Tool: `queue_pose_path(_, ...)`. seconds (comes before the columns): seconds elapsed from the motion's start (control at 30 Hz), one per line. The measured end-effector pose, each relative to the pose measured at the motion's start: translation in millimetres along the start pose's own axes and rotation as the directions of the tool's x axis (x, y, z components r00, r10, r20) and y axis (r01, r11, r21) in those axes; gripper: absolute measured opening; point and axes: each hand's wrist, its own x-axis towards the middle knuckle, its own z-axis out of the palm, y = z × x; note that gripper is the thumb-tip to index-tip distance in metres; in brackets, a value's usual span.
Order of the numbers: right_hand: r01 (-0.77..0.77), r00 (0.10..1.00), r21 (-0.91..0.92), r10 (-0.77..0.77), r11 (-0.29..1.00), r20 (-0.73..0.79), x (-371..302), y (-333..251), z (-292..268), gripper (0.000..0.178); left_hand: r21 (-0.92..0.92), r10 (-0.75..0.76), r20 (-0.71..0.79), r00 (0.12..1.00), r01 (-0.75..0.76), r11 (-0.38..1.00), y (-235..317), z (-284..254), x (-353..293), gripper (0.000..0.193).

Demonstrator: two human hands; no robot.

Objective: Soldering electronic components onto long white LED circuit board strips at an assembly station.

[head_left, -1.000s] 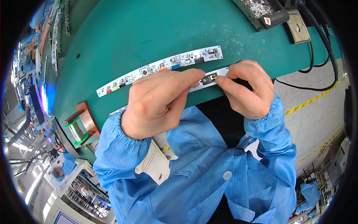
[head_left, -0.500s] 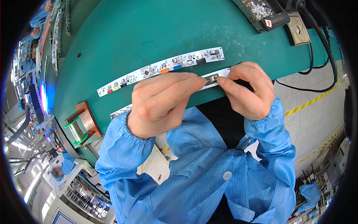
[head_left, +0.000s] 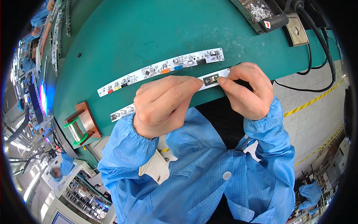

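Note:
A white strip-shaped circuit board (head_left: 124, 112) lies at the table's near edge, its middle covered by my left hand. Near its right end sits a small dark rectangular piece (head_left: 207, 81) with a light, raised component on it. My right hand (head_left: 250, 89) pinches the board's right end, thumb tip against the dark piece. My left hand (head_left: 164, 104) hovers over the board, thumb and fingers pressed together just left of the dark piece; what is between them, if anything, is hidden. Beyond both hands lies a longer curved white circuit board (head_left: 138, 75) with coloured connectors.
A solder wire spool (head_left: 76, 131) on a brown stand is at the left. At the far right are a tray of metal scraps (head_left: 258, 10), a sponge holder (head_left: 296, 30) and black cables (head_left: 323, 48). Other people in blue work farther off.
My left fingertips have drawn back slightly left, uncovering more of the dark piece and the board's left end. My right hand has stayed nearly still.

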Motion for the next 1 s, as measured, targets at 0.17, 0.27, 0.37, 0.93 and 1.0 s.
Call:
queue_pose_path(0.17,-0.004,1.000,-0.006,0.004,1.000,-0.005,0,0,-1,0.032,-0.010,0.011,-0.018,1.000,-0.011,1.000,-1,2,1,0.032)
queue_pose_path(0.27,-0.005,1.000,-0.001,0.005,1.000,-0.007,1,0,-2,0.032,-0.011,0.013,-0.018,1.000,-0.013,1.000,0,3,4,0.032)
queue_pose_path(0.37,0.003,1.000,-0.002,-0.003,1.000,-0.013,3,0,-2,0.032,-0.018,0.021,-0.018,1.000,-0.021,1.000,-1,4,7,0.032)
queue_pose_path(0.93,-0.052,0.999,0.028,0.052,0.998,0.001,15,-16,-6,0.032,0.091,-0.058,-0.140,0.988,0.071,0.993,18,10,-14,0.027)
queue_pose_path(1.0,-0.042,0.999,0.022,0.042,0.999,0.000,14,-17,-6,0.031,0.091,-0.051,-0.173,0.984,0.068,0.994,19,13,-17,0.026)
